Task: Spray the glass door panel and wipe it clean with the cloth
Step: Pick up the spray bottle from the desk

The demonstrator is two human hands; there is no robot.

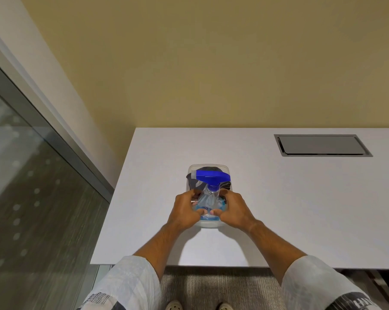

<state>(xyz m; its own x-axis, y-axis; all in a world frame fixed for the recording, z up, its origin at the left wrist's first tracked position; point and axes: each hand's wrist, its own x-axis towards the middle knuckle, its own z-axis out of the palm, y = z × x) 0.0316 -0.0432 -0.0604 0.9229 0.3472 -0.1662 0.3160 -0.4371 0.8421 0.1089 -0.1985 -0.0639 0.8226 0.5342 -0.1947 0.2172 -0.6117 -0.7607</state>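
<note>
Landmark: we take the clear plastic tub (192,170) as our reference; it sits on the white worktop (278,198), closer to its left edge than its right.
Spray bottle: the spray bottle (208,199) stands inside the tub, its clear body showing blue liquid low down and its blue trigger head (212,176) lying across the tub's far half, nozzle pointing left.
Cloth: a dark cloth (208,169) lies bunched in the far end of the tub, behind and under the trigger head.
Left grip: our left hand (184,212) curls round the tub's near left side, fingers over the rim by the bottle's shoulder, thumb lying along the near edge; it is grasping the tub.
Right grip: our right hand (233,211) mirrors it on the tub's near right side, fingers hooked over the rim, thumb tip almost meeting the left thumb; it too is grasping the tub. Whether the fingers also touch the bottle we cannot tell.
Glass door panel: the glass door panel (21,175) stands well left of the tub, past the worktop's left edge, in a grey metal frame.
Cable hatch: a grey cable hatch (321,145) is set into the worktop, far right of the tub and further back.
Wall: a yellow wall (211,63) rises behind the tub.
Floor: grey carpet (211,287) shows below the worktop's near edge.
</note>
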